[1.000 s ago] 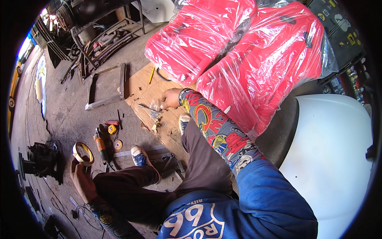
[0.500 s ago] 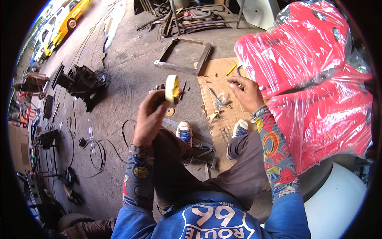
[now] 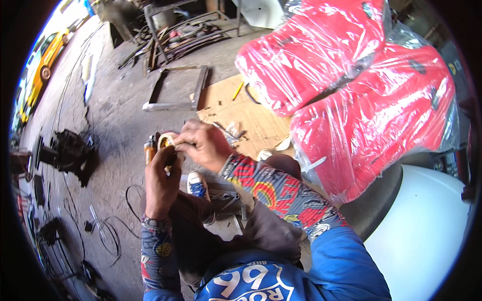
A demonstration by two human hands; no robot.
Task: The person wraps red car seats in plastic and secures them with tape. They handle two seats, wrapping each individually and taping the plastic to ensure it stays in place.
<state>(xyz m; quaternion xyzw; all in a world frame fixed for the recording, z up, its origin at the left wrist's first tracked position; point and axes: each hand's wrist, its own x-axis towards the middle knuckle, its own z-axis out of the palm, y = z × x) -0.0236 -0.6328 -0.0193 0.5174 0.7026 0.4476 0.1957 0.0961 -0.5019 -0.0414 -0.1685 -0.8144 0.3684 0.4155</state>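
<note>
My left hand (image 3: 161,183) is closed around a cream roll of tape (image 3: 165,139), with a bit of yellow showing inside its ring. My right hand (image 3: 203,144) has come across to it, fingers pinched at the roll's near edge. Whatever sits between those right fingertips is too small to make out. Both hands meet above the floor, left of the cardboard sheet (image 3: 263,118). Just beside the roll shows an orange and silver object (image 3: 149,149), partly hidden, whose kind I cannot tell.
Red seats (image 3: 371,130) wrapped in clear plastic lie at the right, beyond a white curved panel (image 3: 422,236). A metal frame (image 3: 173,106) rests on the floor ahead. Dark machinery (image 3: 68,155) and loose cables (image 3: 108,233) lie leftward. A yellow marker-like stick (image 3: 237,91) is on the cardboard.
My right hand has moved left from above the cardboard to the tape roll. My left hand still holds the roll, now lower and tilted. The whole view has swung to the right.
</note>
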